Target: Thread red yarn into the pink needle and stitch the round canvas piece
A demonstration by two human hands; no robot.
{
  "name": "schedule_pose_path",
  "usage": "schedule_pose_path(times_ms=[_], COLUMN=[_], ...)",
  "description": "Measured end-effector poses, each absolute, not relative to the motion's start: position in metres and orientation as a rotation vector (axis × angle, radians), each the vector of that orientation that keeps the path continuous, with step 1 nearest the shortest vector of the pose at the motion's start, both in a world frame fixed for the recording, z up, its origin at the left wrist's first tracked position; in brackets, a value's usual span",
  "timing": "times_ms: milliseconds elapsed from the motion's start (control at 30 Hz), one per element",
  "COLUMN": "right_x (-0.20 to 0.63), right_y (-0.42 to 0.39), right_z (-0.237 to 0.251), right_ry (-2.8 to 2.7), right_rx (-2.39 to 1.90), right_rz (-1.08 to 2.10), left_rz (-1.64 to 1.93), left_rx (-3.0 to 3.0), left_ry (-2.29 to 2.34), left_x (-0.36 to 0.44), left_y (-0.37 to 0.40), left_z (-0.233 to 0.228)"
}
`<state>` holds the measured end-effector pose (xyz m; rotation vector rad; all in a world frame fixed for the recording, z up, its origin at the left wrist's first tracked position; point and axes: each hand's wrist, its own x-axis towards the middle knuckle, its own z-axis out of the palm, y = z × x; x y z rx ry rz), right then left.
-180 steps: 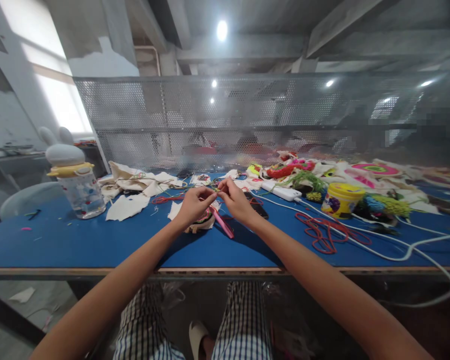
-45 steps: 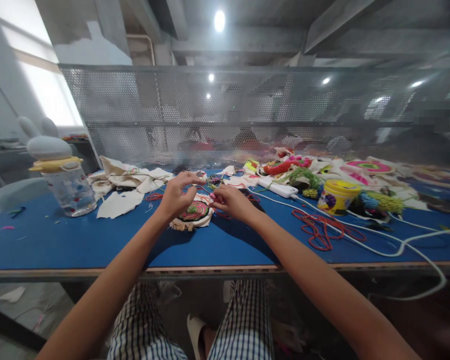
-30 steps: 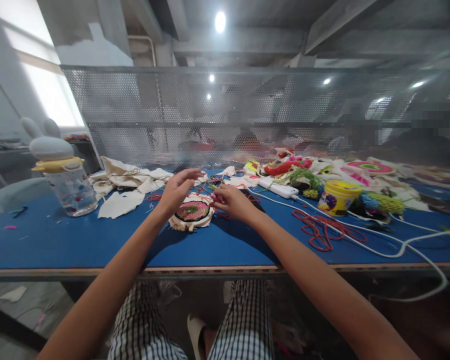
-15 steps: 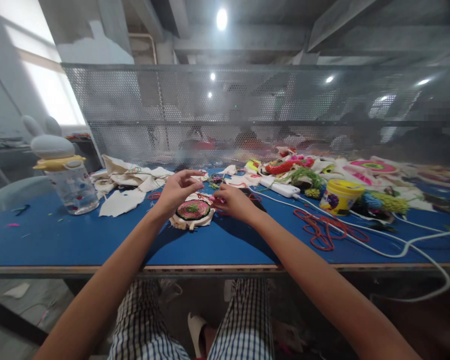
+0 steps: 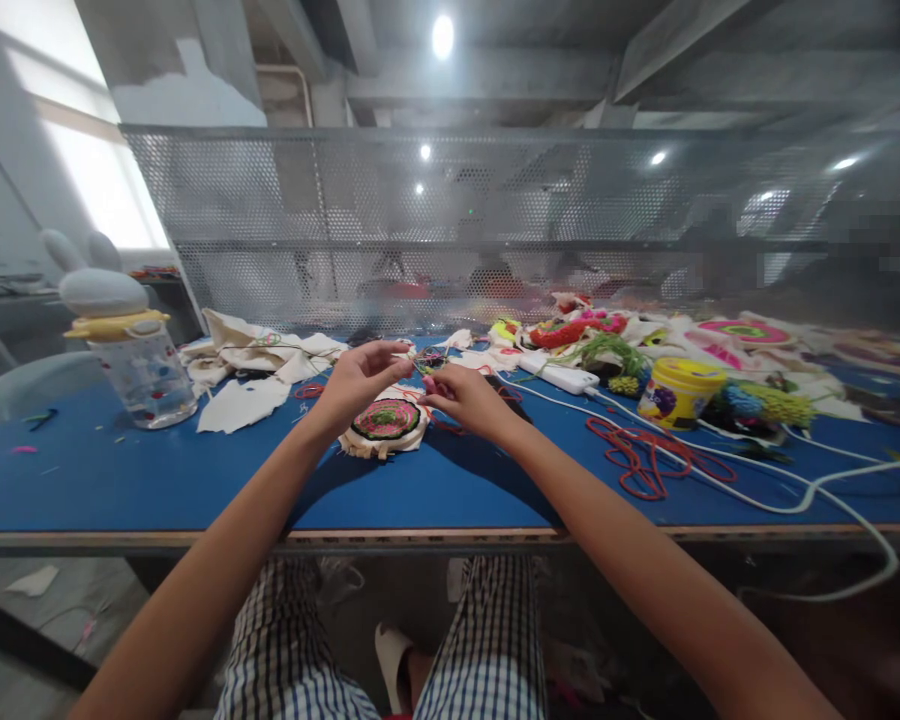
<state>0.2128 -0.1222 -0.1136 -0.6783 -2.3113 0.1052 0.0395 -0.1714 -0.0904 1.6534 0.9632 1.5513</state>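
Observation:
A round tufted piece (image 5: pixel 385 424) in pink, green and black on cream cloth lies on the blue table (image 5: pixel 157 480). My left hand (image 5: pixel 356 382) hovers just above its far edge, thumb and fingers pinched on a thin green yarn strand (image 5: pixel 418 366). My right hand (image 5: pixel 465 399) is beside it on the right, fingers closed around a small pink tool whose tip shows at my fingertips. The two hands nearly touch.
A clear water bottle (image 5: pixel 141 365) with a yellow lid stands at the left. Cream cloth scraps (image 5: pixel 251 375) lie behind. To the right are a white power strip (image 5: pixel 559 378), a yellow tub (image 5: pixel 678 393), red cord (image 5: pixel 637 462), white cable (image 5: pixel 802 490) and coloured yarn pieces. A perforated metal screen (image 5: pixel 495 230) backs the table.
The tufted piece now lies face up on the table, uncovered. My left hand opened, then pinched the yarn again. My right hand rose slightly toward it.

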Motion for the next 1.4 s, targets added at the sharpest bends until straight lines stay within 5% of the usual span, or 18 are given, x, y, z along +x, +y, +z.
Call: schedule_pose_path(times_ms=[1400], right_x=[0.2126], right_y=[-0.1251], right_z=[-0.1116], right_ry=[-2.249], right_rx=[-0.67], right_rz=[0.347], left_rz=[1.607], left_rx=[1.761], left_ry=[1.087], left_x=[0.0367], left_y=[-0.1697], left_z=[-0.093])
